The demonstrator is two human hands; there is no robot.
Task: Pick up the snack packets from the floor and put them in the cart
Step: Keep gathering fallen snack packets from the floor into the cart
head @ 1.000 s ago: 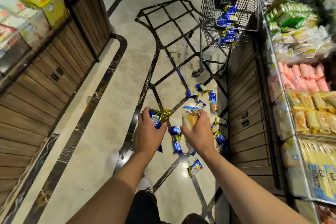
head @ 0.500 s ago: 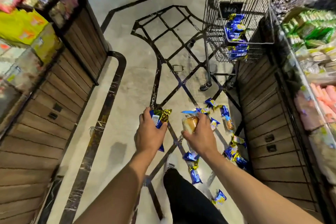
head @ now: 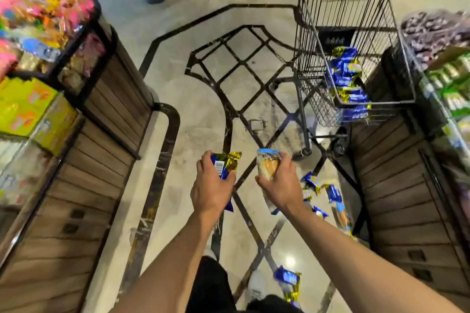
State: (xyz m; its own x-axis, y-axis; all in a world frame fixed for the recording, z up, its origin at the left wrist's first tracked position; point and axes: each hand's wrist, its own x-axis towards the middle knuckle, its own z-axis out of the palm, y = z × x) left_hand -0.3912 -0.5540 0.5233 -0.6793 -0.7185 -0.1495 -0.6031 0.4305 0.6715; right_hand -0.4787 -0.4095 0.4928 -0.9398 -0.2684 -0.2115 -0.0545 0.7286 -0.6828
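I am gripping a blue-and-gold snack packet [head: 225,164] in my left hand [head: 212,187] and a bun packet [head: 267,166] in my right hand [head: 281,185], with the cart [head: 356,58] standing far right, more packets [head: 321,193] lying on the floor near right.

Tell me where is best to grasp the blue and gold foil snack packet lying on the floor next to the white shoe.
Probably grip the blue and gold foil snack packet across its narrow middle from above: it lies flat, its long sides are free, and its crimped gold end looks slippery.
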